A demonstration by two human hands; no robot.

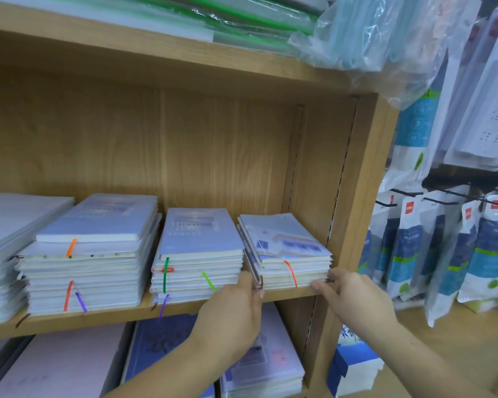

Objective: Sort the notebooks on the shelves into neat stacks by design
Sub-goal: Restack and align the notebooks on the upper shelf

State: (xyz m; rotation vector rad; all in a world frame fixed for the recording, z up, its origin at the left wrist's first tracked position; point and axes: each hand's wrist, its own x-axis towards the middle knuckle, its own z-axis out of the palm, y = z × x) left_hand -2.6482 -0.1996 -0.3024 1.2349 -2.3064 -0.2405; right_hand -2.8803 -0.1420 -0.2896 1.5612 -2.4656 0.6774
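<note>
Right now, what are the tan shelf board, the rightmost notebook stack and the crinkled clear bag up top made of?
Tan shelf board: likely wood-grain laminate or veneer, matte; grain streaks show.
Rightmost notebook stack: paper, cream page edges; covers look film-wrapped, faint sheen.
Crinkled clear bag: thin plastic film, creases and glare.

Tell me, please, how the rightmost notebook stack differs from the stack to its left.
The rightmost stack is gripped at its front corners by the left hand and right hand; the neighbouring stack is not gripped. The rightmost stack is shorter than the neighbouring stack. Its top cover is white with blue blocks; the neighbouring stack's is pale blue. Both rest on one wooden shelf and show coloured ribbons.
</note>
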